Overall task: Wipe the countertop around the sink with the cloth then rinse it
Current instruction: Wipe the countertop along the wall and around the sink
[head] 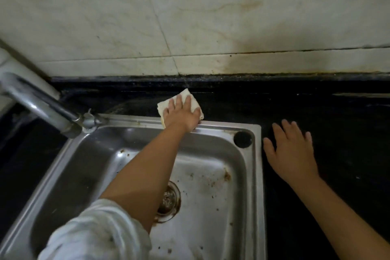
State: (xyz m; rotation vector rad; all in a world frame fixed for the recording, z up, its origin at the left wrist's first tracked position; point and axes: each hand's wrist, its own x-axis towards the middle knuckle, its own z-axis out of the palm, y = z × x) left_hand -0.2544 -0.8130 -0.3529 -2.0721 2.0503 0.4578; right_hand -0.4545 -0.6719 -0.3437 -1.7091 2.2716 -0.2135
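Observation:
A folded white cloth [166,104] lies on the black countertop [316,112] just behind the sink's back rim. My left hand [181,115] presses flat on top of the cloth, fingers spread, with the arm stretched across the basin. My right hand [292,151] rests palm down on the dark countertop to the right of the sink, fingers apart, holding nothing. The steel sink [256,175] fills the lower middle; its basin is stained with brown specks and has a rusty drain [171,198].
A chrome tap [40,103] reaches in from the upper left over the sink's back left corner. A round hole [242,139] sits in the sink's back right corner. A stained pale tiled wall [211,27] rises straight behind the narrow counter strip.

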